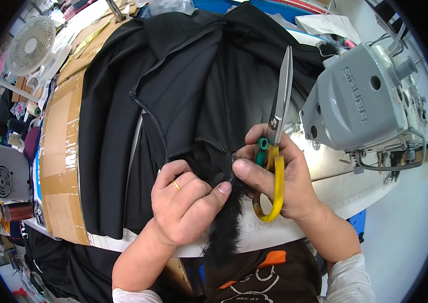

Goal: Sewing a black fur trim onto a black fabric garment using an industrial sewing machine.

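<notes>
A black garment (183, 91) lies spread over the work table, with a zipper line running down its middle. My left hand (183, 204) pinches the garment's lower edge, where a strip of black fur trim (224, 232) hangs over the table's front. My right hand (274, 177) pinches the same edge with thumb and forefinger, close to my left thumb. It also holds yellow-handled scissors (277, 146). Their closed blades point up and away from the cloth.
A grey sewing machine (360, 96) stands at the right on the white table (325, 187). Cardboard sheets (60, 151) lie along the table's left side. A white fan (31, 46) and thread spools (33, 108) are at the far left. Papers (325, 22) lie behind the machine.
</notes>
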`<action>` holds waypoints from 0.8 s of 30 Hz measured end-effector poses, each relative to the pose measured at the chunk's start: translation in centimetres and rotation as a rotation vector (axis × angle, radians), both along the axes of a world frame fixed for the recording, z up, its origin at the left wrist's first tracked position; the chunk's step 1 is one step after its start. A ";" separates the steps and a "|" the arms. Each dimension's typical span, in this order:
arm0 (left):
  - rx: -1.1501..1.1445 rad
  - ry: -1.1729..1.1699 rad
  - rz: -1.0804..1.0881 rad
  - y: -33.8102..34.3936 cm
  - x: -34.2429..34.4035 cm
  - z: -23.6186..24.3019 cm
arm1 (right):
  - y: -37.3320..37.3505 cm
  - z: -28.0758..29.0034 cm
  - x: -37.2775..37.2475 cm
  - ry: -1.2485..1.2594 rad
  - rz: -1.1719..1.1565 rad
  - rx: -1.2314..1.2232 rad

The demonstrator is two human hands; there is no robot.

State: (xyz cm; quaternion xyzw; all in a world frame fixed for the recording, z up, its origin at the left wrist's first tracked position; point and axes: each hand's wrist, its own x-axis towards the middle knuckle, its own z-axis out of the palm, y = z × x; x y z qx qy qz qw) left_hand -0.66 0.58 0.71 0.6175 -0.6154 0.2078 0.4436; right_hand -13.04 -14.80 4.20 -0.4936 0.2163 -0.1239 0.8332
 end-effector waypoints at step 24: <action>0.183 0.543 0.049 0.4 0.8 -1.9 | -4.2 2.1 -15.8 0.568 0.345 -1.402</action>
